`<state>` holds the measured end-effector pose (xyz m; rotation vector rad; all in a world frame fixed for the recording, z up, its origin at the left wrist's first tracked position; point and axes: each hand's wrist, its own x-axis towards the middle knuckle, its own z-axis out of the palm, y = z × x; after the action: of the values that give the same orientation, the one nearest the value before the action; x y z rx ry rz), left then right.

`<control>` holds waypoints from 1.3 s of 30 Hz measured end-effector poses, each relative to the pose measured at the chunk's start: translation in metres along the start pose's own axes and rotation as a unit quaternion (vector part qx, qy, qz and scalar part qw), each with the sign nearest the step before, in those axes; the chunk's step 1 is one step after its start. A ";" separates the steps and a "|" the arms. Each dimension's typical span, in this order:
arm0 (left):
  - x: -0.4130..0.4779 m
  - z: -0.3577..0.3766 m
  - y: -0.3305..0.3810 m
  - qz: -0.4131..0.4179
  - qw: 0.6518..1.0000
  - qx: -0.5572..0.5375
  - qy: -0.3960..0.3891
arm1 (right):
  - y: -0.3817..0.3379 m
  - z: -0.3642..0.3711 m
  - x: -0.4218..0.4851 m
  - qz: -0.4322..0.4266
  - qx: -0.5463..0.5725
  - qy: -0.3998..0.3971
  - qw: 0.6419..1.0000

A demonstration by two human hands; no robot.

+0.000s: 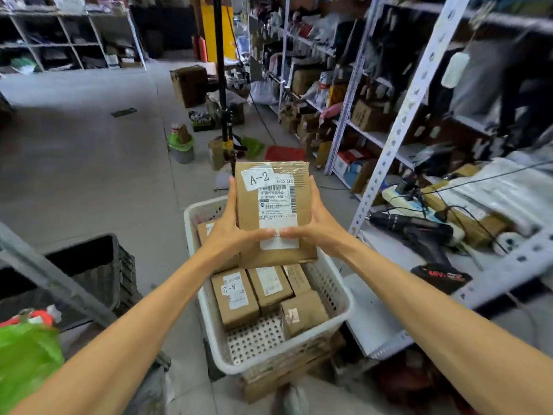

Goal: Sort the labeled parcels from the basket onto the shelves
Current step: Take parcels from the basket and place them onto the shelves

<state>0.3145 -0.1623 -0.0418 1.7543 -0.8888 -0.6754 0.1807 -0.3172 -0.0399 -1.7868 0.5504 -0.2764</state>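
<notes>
A brown cardboard parcel (273,211) with a white "A-2" sticker and a shipping label is held upright above the white basket (344,298). My left hand (230,226) grips its left edge, thumb across the front. My right hand (315,224) grips its right edge, thumb meeting the left one on the label. Inside the basket lie several more brown parcels, one of them marked "A-2" (235,298). Part of the basket's perforated floor shows at the near side.
Metal shelves (401,127) full of parcels line the right side; a low shelf holds a black power tool (419,227) and cables. A black crate (89,268) and green bag (27,357) sit at left. A tripod pole (223,85), boxes and a bucket stand ahead.
</notes>
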 end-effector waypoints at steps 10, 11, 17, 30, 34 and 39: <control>-0.064 0.078 0.000 0.018 0.993 -0.038 -0.111 | 0.039 -0.015 -0.139 0.067 0.060 0.112 0.990; -0.072 0.087 0.000 0.022 0.991 -0.035 -0.125 | 0.043 -0.017 -0.155 0.069 0.067 0.122 0.988; -0.131 0.141 0.008 0.026 0.980 -0.036 -0.194 | 0.069 -0.019 -0.247 0.107 0.069 0.166 0.978; -0.242 0.303 0.044 0.083 0.929 -0.034 -0.358 | 0.119 -0.057 -0.469 0.131 0.085 0.357 0.921; -0.260 0.363 0.076 0.111 0.898 -0.029 -0.424 | 0.115 -0.081 -0.538 0.137 0.103 0.429 0.887; -0.292 0.445 0.128 0.156 0.836 -0.050 -0.524 | 0.102 -0.099 -0.624 0.125 0.117 0.545 0.821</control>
<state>-0.2323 -0.1870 -0.0579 0.9987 -1.7766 -1.4646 -0.4246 -0.1086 -0.0497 -1.1493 1.4670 -1.1560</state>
